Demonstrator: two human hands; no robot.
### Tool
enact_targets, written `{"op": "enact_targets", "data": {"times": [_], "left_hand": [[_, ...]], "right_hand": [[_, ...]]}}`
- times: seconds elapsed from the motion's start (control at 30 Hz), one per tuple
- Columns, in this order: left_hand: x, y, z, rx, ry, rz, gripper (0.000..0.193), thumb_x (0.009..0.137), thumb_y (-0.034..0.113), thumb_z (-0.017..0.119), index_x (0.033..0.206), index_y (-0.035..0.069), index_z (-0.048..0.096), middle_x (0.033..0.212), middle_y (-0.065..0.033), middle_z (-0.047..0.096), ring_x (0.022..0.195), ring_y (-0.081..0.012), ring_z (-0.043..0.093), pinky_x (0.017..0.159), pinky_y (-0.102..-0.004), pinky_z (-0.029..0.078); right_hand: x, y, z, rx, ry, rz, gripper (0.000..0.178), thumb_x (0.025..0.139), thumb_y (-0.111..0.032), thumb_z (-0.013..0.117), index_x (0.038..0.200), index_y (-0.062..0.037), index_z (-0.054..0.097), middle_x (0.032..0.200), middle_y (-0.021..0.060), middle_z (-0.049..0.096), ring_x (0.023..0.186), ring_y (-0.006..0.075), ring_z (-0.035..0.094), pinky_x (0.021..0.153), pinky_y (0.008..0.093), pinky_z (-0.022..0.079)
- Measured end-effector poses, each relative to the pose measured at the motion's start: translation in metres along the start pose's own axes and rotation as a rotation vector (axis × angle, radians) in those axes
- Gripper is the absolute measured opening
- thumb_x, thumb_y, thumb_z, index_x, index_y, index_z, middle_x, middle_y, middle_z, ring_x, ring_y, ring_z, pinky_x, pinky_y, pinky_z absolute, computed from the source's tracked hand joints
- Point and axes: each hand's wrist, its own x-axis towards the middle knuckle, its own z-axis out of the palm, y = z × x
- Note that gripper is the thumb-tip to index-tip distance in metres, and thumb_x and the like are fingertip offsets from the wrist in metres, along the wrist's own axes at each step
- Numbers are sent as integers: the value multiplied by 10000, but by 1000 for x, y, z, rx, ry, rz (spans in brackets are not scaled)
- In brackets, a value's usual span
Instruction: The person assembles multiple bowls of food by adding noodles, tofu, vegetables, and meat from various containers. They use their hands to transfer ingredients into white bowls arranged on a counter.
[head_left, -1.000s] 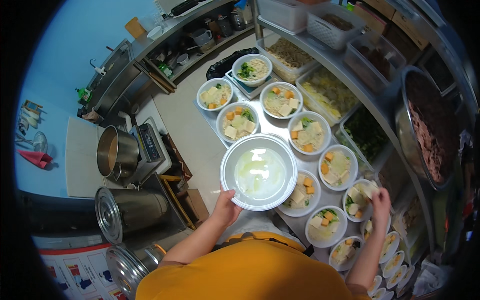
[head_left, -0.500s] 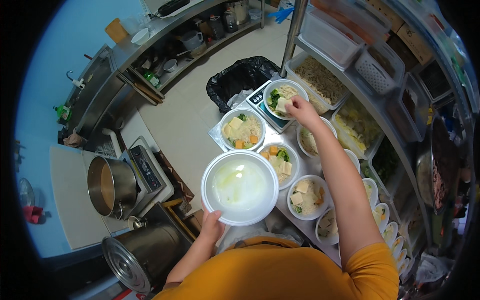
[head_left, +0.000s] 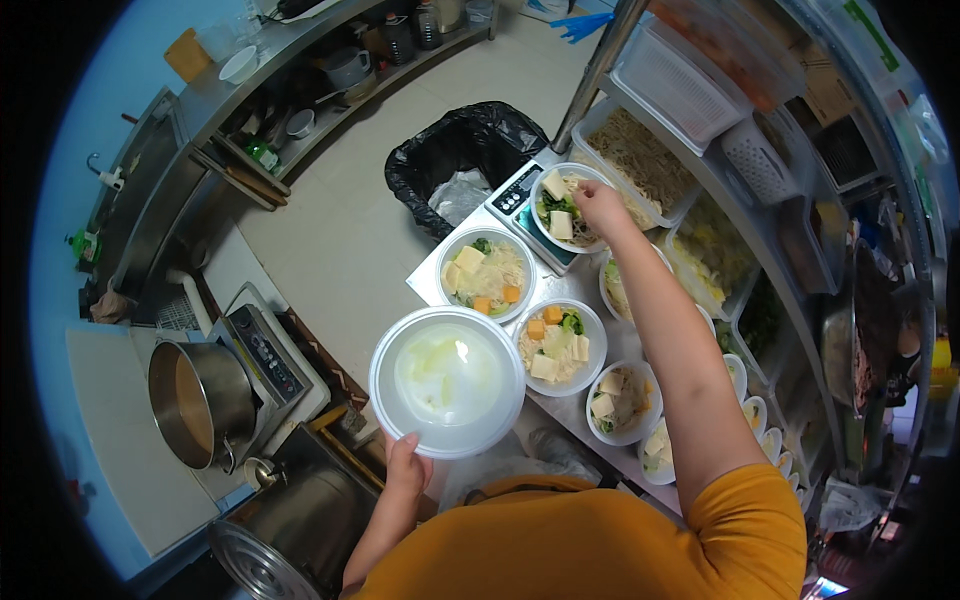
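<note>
My left hand [head_left: 404, 466] grips the rim of a large white bowl [head_left: 447, 380], tilted toward me, with a little pale, cloudy liquid and yellowish residue at the bottom. My right hand [head_left: 603, 212] reaches into a white bowl [head_left: 541, 233] on a digital scale [head_left: 517, 190]. Its fingers are pinched together over the food; whatever is between them is hidden. Two pale tofu-like slices [head_left: 561, 225] lie there with greens and noodles. Beside the scale, a filled bowl [head_left: 447, 291] holds noodles, pale slices and orange cubes. Another filled bowl [head_left: 598, 365] stands nearer to me.
More filled bowls [head_left: 650, 440] line the steel counter on the right. Behind them are tubs of noodles [head_left: 640, 160] and cut cabbage [head_left: 700, 265] under a shelf. A black-lined bin [head_left: 400, 175] stands beyond the scale. To the left are a steel pot [head_left: 225, 390] and an induction cooker [head_left: 262, 350].
The pale slice that was in my right fingers now lies in the bowl on the scale, where two slices show. My left hand still holds the large bowl. The whole view has shifted slightly.
</note>
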Motion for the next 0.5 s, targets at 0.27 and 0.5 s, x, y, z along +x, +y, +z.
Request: {"op": "enact_targets", "data": {"times": [0.27, 0.5], "left_hand": [[5, -31, -20, 56, -14, -151, 667, 783, 347, 514, 1350, 19, 382, 1358, -115, 449, 1270, -269, 412, 1083, -413, 288], [-24, -59, 77, 221, -144, -184, 760, 747, 435, 537, 1339, -11, 369, 1336, -149, 450, 1235, -279, 432, 1048, -408, 309]], "right_hand": [[-165, 34, -63, 244, 122, -223, 162, 870, -163, 580, 953, -48, 658, 904, 137, 612, 803, 239, 589, 736, 328, 480], [-349, 156, -180, 244, 500, 19, 139, 884, -132, 578, 980, -64, 654, 864, 80, 622, 768, 180, 604, 680, 292, 483]]}}
